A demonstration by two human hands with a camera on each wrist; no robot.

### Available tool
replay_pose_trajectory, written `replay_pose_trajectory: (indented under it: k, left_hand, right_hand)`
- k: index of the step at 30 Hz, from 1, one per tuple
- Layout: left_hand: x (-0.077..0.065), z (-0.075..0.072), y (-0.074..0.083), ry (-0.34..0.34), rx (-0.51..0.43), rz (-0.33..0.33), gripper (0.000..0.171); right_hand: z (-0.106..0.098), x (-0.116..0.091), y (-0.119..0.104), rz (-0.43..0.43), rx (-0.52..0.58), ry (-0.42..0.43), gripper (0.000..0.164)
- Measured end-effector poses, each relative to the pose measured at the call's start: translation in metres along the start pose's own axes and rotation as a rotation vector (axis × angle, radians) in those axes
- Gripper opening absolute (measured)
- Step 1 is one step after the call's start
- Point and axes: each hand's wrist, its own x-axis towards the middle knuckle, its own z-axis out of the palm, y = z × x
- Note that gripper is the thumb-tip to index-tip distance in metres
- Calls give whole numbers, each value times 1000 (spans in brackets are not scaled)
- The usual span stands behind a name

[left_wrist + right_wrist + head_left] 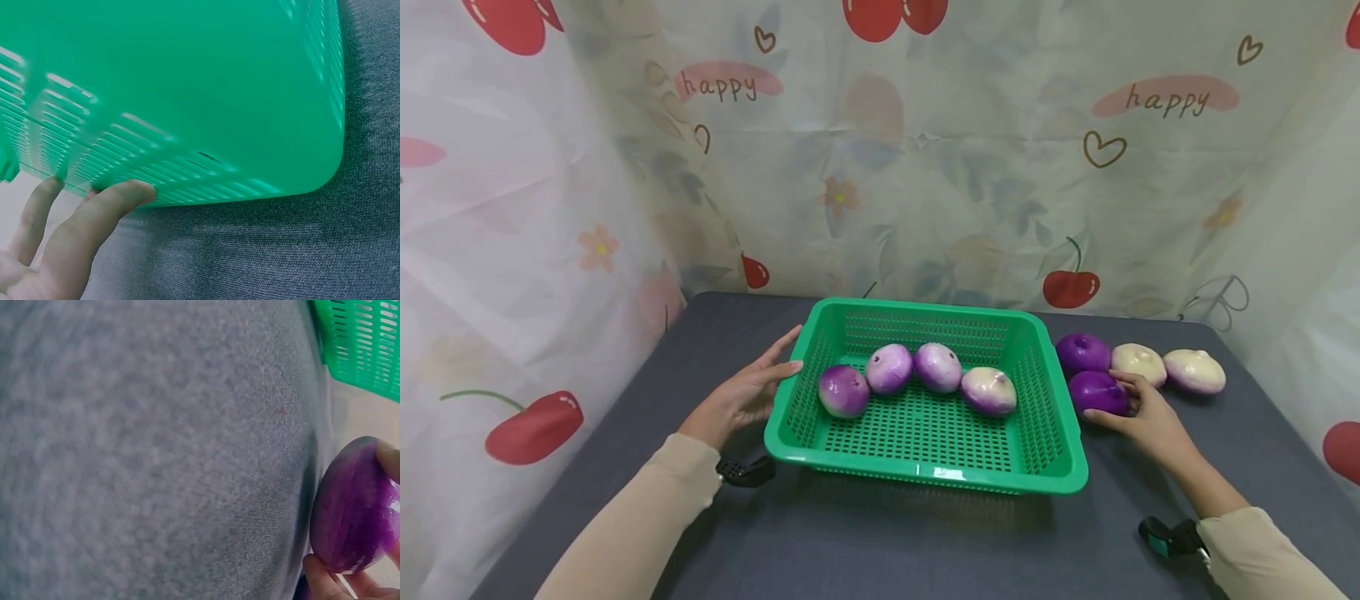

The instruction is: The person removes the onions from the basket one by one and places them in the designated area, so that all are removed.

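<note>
Pinching a purple onion (1092, 394) between thumb and fingertips, the right hand (1153, 427) has it to its left, just beside the green basket (880, 467). The left hand (733, 402), fingers spread, touches the basket's opposite side.

Green basket (206, 94): cut off by left wrist view's top edge. Left hand (739, 400): cropped at lower left there. Gripped purple onion (350, 515): partly covered by right hand (1150, 423). Tabletop (156, 456): blurred, right wrist view.
</note>
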Motion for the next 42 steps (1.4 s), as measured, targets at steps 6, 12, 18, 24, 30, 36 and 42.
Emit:
replay_pose_trajectory:
  k: [6,12,18,24,30,36,42]
  left_hand:
    - [0,0,0,0,-1,-2,68]
    - [-1,0,0,4,-3,-4,68]
    - [-1,0,0,9,-4,-1,68]
    - [-1,0,0,7,-11,-3,68]
    - [-1,0,0,5,-16,-3,69]
    - [-1,0,0,4,-15,-2,69]
    - [-1,0,0,1,-17,-3,69]
  right_hand:
    - [-1,0,1,14,-22,-6,89]
    - [0,1,2,36,-35,-24,91]
    - [0,2,2,43,-30,-27,92]
    - [0,2,2,60,-23,-45,93]
    - [-1,1,2,62,-19,-45,93]
    - [-1,0,1,65,-18,-49,95]
    - [0,1,0,54,-5,-40,95]
